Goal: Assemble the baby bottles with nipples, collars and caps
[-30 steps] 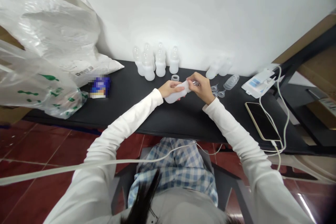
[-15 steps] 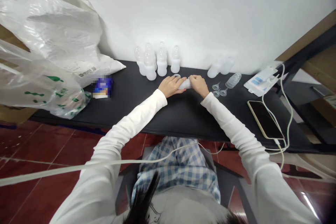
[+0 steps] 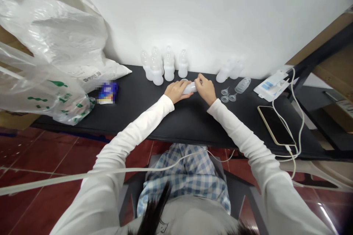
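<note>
Over the black table (image 3: pixel 190 121), my left hand (image 3: pixel 177 91) is wrapped around a translucent white bottle (image 3: pixel 191 88) lying sideways. My right hand (image 3: pixel 204 89) grips the bottle's other end, fingers curled; what sits under them is hidden. Just behind the hands, a group of several finished white bottles (image 3: pixel 162 67) with clear caps stands upright against the wall. A small clear ring near the bottle is mostly hidden by my fingers.
Two bare white bottles (image 3: pixel 230 70) lie by the wall at right, beside a clear cap (image 3: pixel 242 85) and small clear nipples (image 3: pixel 228 94). A phone (image 3: pixel 276 125) on a white cable, a white box (image 3: pixel 271 85), plastic bags (image 3: pixel 52 58) and a blue packet (image 3: pixel 108 92) fill the table's ends.
Both hands moved away from me toward the wall with the bottle. The bottle, tilted and clearly visible a second ago, is now nearly covered between the two hands.
</note>
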{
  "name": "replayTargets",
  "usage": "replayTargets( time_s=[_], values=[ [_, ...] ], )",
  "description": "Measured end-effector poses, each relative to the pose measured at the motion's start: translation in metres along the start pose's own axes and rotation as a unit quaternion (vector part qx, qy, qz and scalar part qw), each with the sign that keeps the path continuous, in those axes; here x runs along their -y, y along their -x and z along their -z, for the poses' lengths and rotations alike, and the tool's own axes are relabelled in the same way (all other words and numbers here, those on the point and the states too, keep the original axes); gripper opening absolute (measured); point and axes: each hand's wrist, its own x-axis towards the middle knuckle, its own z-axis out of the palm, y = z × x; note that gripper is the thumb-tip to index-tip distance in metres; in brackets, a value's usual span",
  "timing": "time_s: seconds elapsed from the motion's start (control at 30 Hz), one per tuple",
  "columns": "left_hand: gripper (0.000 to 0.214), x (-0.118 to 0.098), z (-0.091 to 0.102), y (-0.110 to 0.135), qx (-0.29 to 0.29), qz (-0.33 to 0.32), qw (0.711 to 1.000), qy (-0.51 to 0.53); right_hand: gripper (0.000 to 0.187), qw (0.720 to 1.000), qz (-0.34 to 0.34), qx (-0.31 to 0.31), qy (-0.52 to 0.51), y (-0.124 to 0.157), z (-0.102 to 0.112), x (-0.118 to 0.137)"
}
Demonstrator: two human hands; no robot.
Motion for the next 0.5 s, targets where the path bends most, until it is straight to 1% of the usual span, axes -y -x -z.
replayTargets(
  time_s=[0.03,0.1,0.17,0.2,0.27,0.3,0.33,0.4,0.43,0.5],
  values=[
    [0.053,0.001,-0.001,0.000,0.004,0.000,1.000,-0.010,0.028,1.000,-0.019,0.015,-0.015,-0.001,0.000,0.001],
    [0.052,0.004,-0.002,0.001,-0.006,0.016,1.000,-0.014,0.032,0.996,-0.018,0.057,-0.059,-0.001,0.005,0.000],
    [0.050,0.011,-0.004,0.002,-0.042,0.061,0.997,-0.004,0.037,0.994,0.007,0.076,-0.082,0.005,0.015,-0.005],
    [0.049,0.017,-0.005,0.003,-0.069,0.094,0.993,0.005,0.038,0.995,0.017,0.067,-0.069,0.010,0.022,-0.010],
    [0.049,0.030,-0.009,0.004,-0.135,0.167,0.976,0.026,0.036,0.999,0.022,0.024,0.020,0.023,0.035,-0.020],
    [0.051,0.037,-0.011,0.004,-0.167,0.199,0.965,0.036,0.034,0.996,0.019,0.022,0.081,0.032,0.041,-0.025],
    [0.052,0.044,-0.014,0.005,-0.194,0.223,0.954,0.045,0.032,0.989,0.019,0.040,0.140,0.040,0.046,-0.031],
    [0.055,0.055,-0.019,0.006,-0.223,0.253,0.940,0.059,0.032,0.968,0.022,0.084,0.236,0.056,0.052,-0.044],
    [0.056,0.059,-0.021,0.006,-0.229,0.260,0.936,0.063,0.032,0.957,0.028,0.100,0.272,0.062,0.054,-0.051],
    [0.057,0.063,-0.025,0.007,-0.241,0.258,0.933,0.067,0.034,0.940,0.045,0.110,0.321,0.072,0.055,-0.064]
  ],
)
